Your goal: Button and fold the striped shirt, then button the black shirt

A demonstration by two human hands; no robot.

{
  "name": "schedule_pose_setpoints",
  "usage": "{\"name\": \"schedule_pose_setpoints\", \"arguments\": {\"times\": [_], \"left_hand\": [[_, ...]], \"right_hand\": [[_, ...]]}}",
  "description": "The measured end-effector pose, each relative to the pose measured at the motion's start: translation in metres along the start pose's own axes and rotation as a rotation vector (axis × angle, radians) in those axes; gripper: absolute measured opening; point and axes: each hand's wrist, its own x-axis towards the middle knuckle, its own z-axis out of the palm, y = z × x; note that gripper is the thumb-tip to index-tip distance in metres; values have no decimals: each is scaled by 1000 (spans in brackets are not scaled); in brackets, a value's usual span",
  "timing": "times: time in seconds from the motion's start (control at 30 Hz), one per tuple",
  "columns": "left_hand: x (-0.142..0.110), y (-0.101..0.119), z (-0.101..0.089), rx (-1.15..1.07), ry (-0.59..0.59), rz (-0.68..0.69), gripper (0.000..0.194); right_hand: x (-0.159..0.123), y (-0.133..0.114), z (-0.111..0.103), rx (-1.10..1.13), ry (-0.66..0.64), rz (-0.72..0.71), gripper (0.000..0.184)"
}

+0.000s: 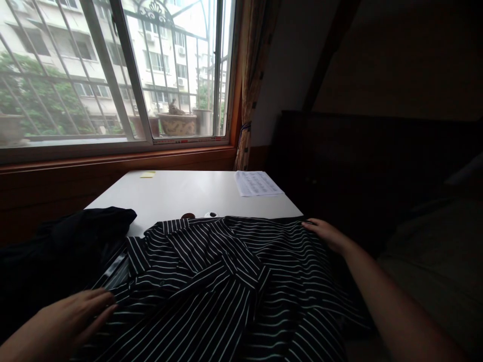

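A black shirt with thin white stripes (211, 281) lies spread over the near part of a white table (181, 191). Its collar and a light label show at the left, and one sleeve is folded diagonally across the body. At the shirt's far right corner, my right hand (324, 232) pinches the edge of the cloth between thumb and fingers. My left hand (81, 314) rests at the shirt's left side near the collar, fingers stretched out and thumb apart. Whether it presses on the cloth is hard to see.
Dark crumpled cloth (86, 231) is heaped at the left. Printed sheets (258, 183) and a yellow sticky note (147, 174) lie toward the table's far side. Beyond the shirt sit a brown round object (187, 216) and a white one (211, 214). A barred window is behind.
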Motion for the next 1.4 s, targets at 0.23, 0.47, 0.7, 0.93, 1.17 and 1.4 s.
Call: {"name": "schedule_pose_setpoints", "arguments": {"times": [0.23,0.47,0.7,0.93,1.17,1.4], "left_hand": [[137,-2,-16,-29,44,-68,53],[206,-37,34,-39,-116,-146,53],[216,-51,35,-84,-137,-148,25],[223,-57,23,66,-16,-261,28],[218,-47,23,115,35,-250,35],[163,-20,9,-65,75,17,36]], "right_hand": [[-28,12,6,52,-68,47,29],[-28,19,-15,-16,195,41,20],[-1,-2,-12,-135,292,-53,22],[35,-33,10,-150,312,-154,28],[16,-22,20,-245,337,-128,42],[-93,39,17,-354,308,-71,38]]}}
